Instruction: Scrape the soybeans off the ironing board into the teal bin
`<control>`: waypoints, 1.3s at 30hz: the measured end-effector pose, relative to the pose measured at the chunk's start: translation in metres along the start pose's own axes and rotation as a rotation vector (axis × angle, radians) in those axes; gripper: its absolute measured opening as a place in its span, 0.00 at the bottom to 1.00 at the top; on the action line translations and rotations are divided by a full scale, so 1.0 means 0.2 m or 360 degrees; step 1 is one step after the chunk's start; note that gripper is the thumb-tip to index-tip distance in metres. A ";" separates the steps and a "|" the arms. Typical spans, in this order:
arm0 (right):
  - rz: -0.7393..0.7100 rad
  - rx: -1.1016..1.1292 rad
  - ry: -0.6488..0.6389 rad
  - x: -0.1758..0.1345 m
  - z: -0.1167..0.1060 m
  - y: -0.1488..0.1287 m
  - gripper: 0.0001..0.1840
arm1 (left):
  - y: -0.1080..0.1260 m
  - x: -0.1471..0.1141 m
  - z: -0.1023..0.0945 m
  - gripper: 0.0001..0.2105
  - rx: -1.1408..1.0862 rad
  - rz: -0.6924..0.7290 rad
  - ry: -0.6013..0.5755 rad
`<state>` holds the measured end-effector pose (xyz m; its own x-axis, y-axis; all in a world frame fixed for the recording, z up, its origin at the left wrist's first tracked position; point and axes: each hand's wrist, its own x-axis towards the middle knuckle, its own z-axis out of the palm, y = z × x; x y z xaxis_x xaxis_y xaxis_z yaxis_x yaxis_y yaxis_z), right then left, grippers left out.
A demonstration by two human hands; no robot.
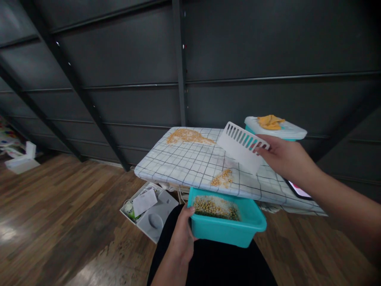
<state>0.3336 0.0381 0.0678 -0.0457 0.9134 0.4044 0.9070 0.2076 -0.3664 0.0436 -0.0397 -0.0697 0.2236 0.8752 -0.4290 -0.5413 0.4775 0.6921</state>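
Note:
My left hand [183,232] grips the left end of a teal plastic tub [226,230], held against the table's front edge above my lap. Small round yellow and greenish beads or beans [216,208], mixed with something whitish, lie in it. My right hand [279,153] is closed on the right end of a white slotted plastic divider [241,149], tilted above the tabletop. A small pile of yellow grains [222,178] sits on the checked cloth [190,163] near the tub. Farther back spreads a larger pile of similar grains [190,136].
A teal box with a white lid [287,129] stands at the table's back right, a yellow cloth [270,121] on top. Part of a phone or tablet [299,190] shows beside my right forearm. A white tray with papers [149,210] is below the table at left. A dark panelled wall [137,59] rises behind.

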 end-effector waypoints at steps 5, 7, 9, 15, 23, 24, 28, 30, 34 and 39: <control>0.0073 -0.0395 0.0101 -0.09 0.07 -0.06 0.25 | 0.00 0.00 0.01 0.33 -0.0034 -0.0010 0.0028; 0.0029 -0.0423 0.0091 -0.11 0.10 -0.08 0.25 | 0.00 0.00 0.00 0.33 -0.0028 -0.0004 0.0027; 0.0018 -0.0440 0.0102 -0.13 0.11 -0.10 0.24 | -0.01 0.01 0.00 0.33 -0.0012 0.0009 0.0013; -0.0072 -0.0471 0.0053 -0.17 0.08 -0.14 0.22 | -0.03 0.01 -0.04 0.33 0.0025 0.0007 -0.0046; -0.0252 -0.0546 0.0051 -0.22 0.08 -0.16 0.21 | -0.01 -0.01 -0.04 0.30 -0.0018 0.0021 -0.0015; -0.0263 -0.0544 0.0052 -0.23 0.09 -0.17 0.22 | -0.01 -0.01 -0.04 0.30 -0.0018 0.0020 -0.0002; -0.0338 -0.0483 0.0059 -0.25 0.09 -0.21 0.22 | 0.00 -0.01 -0.04 0.29 -0.0020 -0.0001 0.0029; -0.0374 -0.0441 0.0048 -0.26 0.08 -0.23 0.22 | 0.00 0.00 -0.04 0.30 -0.0034 0.0001 0.0027; -0.0390 -0.0340 0.0032 -0.29 0.06 -0.27 0.20 | 0.00 0.00 -0.05 0.31 -0.0042 0.0015 0.0041; -0.0407 -0.0240 0.0026 -0.37 0.05 -0.32 0.19 | 0.00 0.01 -0.05 0.32 -0.0017 0.0036 0.0011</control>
<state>0.2756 -0.0386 0.0536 -0.2752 0.8320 0.4817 0.9189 0.3750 -0.1227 0.0366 -0.0399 -0.0763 0.2056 0.8853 -0.4171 -0.5548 0.4566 0.6955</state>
